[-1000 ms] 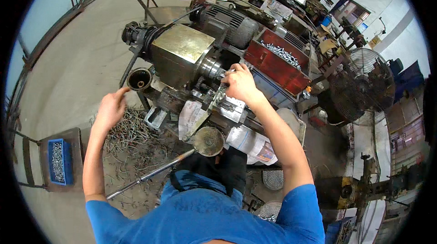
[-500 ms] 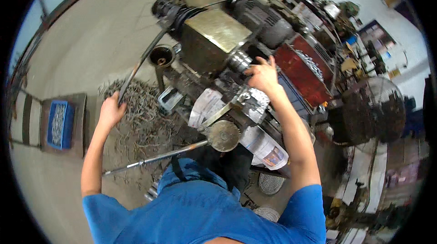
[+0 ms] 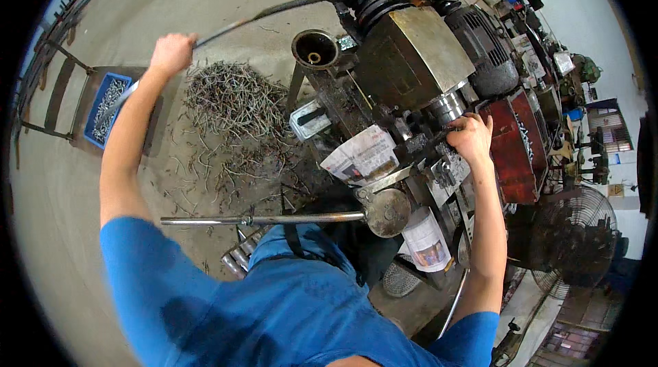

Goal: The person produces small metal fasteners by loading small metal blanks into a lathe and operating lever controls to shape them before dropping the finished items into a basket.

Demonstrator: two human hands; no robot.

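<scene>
My left hand (image 3: 173, 54) is wrapped round the end of a long metal lever (image 3: 274, 8), which runs to the pulley end of a small lathe-like machine (image 3: 411, 52). A pale strip shows past my wrist. My right hand (image 3: 471, 137) is at the front of the machine's shiny round spindle (image 3: 449, 106). Its fingers are curled in at the spindle's end, and whatever they pinch is hidden. In front of me, a round metal hub (image 3: 388, 213) carries a long steel handle (image 3: 301, 218) that points left, with neither hand on it.
Curled metal shavings (image 3: 236, 96) are heaped on the floor. A blue bin of small metal parts (image 3: 103, 103) stands at the left. Printed paper (image 3: 362, 154) lies on the machine bed. At the right are a red metal box (image 3: 510, 151) and a caged fan (image 3: 572, 237).
My left hand has swung the lever farther forward, away from my body. My right hand's fingers, spread before, have curled in at the spindle. The whole view has shifted and turned.
</scene>
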